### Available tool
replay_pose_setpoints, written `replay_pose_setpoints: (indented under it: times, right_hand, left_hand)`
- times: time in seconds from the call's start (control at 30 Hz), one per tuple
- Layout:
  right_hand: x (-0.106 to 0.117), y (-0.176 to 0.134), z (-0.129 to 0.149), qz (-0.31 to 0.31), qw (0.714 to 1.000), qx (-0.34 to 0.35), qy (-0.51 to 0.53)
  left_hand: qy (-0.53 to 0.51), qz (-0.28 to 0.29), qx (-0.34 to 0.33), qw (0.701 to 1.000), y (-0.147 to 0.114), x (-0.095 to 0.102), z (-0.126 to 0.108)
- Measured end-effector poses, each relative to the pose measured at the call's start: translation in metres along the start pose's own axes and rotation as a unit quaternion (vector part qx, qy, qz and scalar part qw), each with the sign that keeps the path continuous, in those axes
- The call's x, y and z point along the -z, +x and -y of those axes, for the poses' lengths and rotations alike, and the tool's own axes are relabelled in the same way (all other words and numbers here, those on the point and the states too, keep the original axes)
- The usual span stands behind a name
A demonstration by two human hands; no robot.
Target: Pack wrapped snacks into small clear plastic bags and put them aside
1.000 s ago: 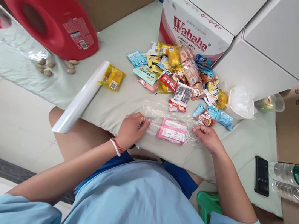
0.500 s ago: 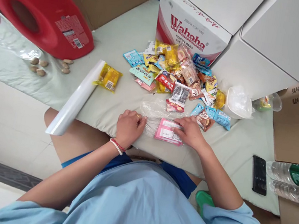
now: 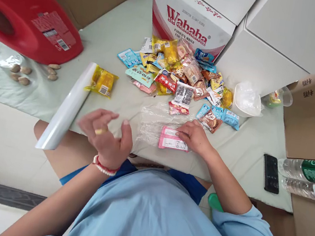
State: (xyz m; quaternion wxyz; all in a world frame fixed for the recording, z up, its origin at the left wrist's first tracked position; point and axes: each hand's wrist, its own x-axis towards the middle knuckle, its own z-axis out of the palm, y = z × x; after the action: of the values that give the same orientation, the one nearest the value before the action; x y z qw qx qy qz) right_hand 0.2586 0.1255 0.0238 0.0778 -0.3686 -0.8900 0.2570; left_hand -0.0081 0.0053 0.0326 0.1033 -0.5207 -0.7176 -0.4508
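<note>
My left hand (image 3: 109, 136) is raised above the near edge, palm turned up and fingers apart, somewhat blurred; it holds nothing. It is between a roll of clear plastic film (image 3: 66, 109) and a crumpled clear plastic sheet (image 3: 147, 126). Pink packets with white labels (image 3: 168, 140) lie on the sheet's right part. The fingers of my right hand (image 3: 193, 136) are closed over their right side, pressing on them; the fingertips' undersides are hidden. A yellow-wrapped snack (image 3: 103, 81) sits against the roll.
A heap of wrapped snacks (image 3: 186, 80) lies in front of the Wahaha carton (image 3: 188, 22). To its right stands a white bowl (image 3: 246, 108) with plastic inside. A red jug (image 3: 40, 26) and several nuts (image 3: 25, 70) are at left; a phone (image 3: 271, 173) and bottles (image 3: 314, 171) at right.
My left hand has lifted off the plastic sheet, moved left and opened with the palm up. My right hand stays on the pink packets. The view has shifted slightly.
</note>
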Motion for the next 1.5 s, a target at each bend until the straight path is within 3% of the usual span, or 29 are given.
replay_pose_setpoints:
  times: [0.03,0.07,0.13,0.17,0.23,0.33,0.47,0.67,0.77,0.9,0.97,1.07,1.2,1.3,1.4,1.5]
  right_hand:
    - [0.000,0.001,0.000,-0.003,1.000,0.001,0.001]
    - [-0.001,0.001,0.001,-0.005,1.000,0.001,0.001]
    - [-0.001,0.001,0.001,-0.007,1.000,0.003,0.001]
    - [0.000,0.001,0.001,-0.004,1.000,0.005,0.000]
    - [0.003,0.002,0.000,0.009,1.000,0.013,0.000]
    - [0.011,0.008,-0.003,-0.015,1.000,0.005,-0.005]
    - [0.023,0.031,-0.011,-0.126,0.986,-0.068,-0.081]
    - [0.032,0.072,-0.017,0.001,0.988,-0.133,-0.083]
    - [0.044,0.074,-0.012,0.042,0.995,-0.095,-0.007]
    - [0.052,0.048,0.006,0.034,0.998,0.042,0.016]
    - [0.043,0.027,0.017,0.029,0.995,0.094,-0.014]
    - [0.016,-0.006,0.030,0.018,0.992,0.109,-0.056]
    - [-0.022,-0.035,0.036,-0.072,0.990,0.101,-0.063]
    - [-0.034,-0.043,0.036,-0.106,0.985,0.118,-0.072]
    - [-0.037,-0.045,0.035,-0.081,0.983,0.135,-0.099]
    - [-0.037,-0.045,0.035,-0.029,0.980,0.146,-0.131]
  left_hand:
    - [-0.025,0.004,-0.076,0.997,-0.004,0.007,-0.009]
    - [-0.066,0.042,-0.162,0.984,-0.010,0.011,-0.019]
    - [-0.130,0.174,-0.293,0.931,-0.021,0.006,-0.037]
    - [-0.130,0.239,-0.316,0.909,-0.026,-0.002,-0.044]
    - [-0.079,0.324,-0.292,0.896,-0.033,-0.025,-0.052]
    - [-0.011,0.370,-0.245,0.896,-0.036,-0.055,-0.051]
    - [0.014,0.373,-0.258,0.891,-0.034,-0.062,-0.048]
    - [0.090,0.384,-0.239,0.887,-0.029,-0.052,-0.057]
    - [0.083,0.432,-0.231,0.868,-0.029,-0.054,-0.060]
    - [0.076,0.469,-0.204,0.856,-0.031,-0.055,-0.059]
    - [0.075,0.464,-0.197,0.860,-0.032,-0.054,-0.058]
    - [0.058,0.451,-0.182,0.872,-0.034,-0.054,-0.054]
    - [0.003,0.426,-0.157,0.891,-0.037,-0.058,-0.042]
    - [-0.063,0.394,-0.117,0.909,-0.039,-0.061,-0.032]
    - [-0.151,0.350,-0.052,0.923,-0.039,-0.058,-0.018]
    - [-0.224,0.287,0.069,0.929,-0.032,-0.049,0.004]
